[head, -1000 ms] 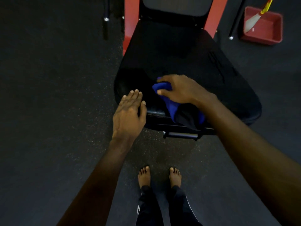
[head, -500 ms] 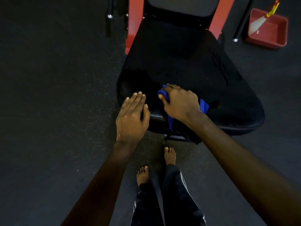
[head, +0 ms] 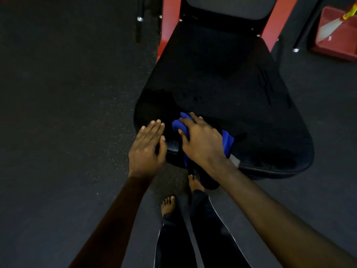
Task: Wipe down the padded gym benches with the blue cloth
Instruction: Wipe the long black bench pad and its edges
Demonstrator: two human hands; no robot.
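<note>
Two hands work at the near edge of one padded bench (head: 222, 84), which fills the centre and upper right of the frame. The right hand (head: 201, 140) grips the bunched blue cloth (head: 179, 122) between thumb and fingers and presses it onto the pad's lower-left part. A tail of the cloth hangs over the front rim, below the wrist. The left hand (head: 146, 146) is open, its fingers straight and together, at the pad's lower-left corner; we cannot tell how firmly it bears there. We judge the wipe to be under way on this pad. Faint darker patches above the cloth may be damp, but the dim light leaves this unsure, and the broad upper and right areas show no clear sign of wiping. Other benches lie outside the view. The pad's long axis runs from bottom centre toward the top, its wide end toward us and its narrow end between the red uprights (head: 170, 26). The cloth lies slantwise, upper left to lower right.
</note>
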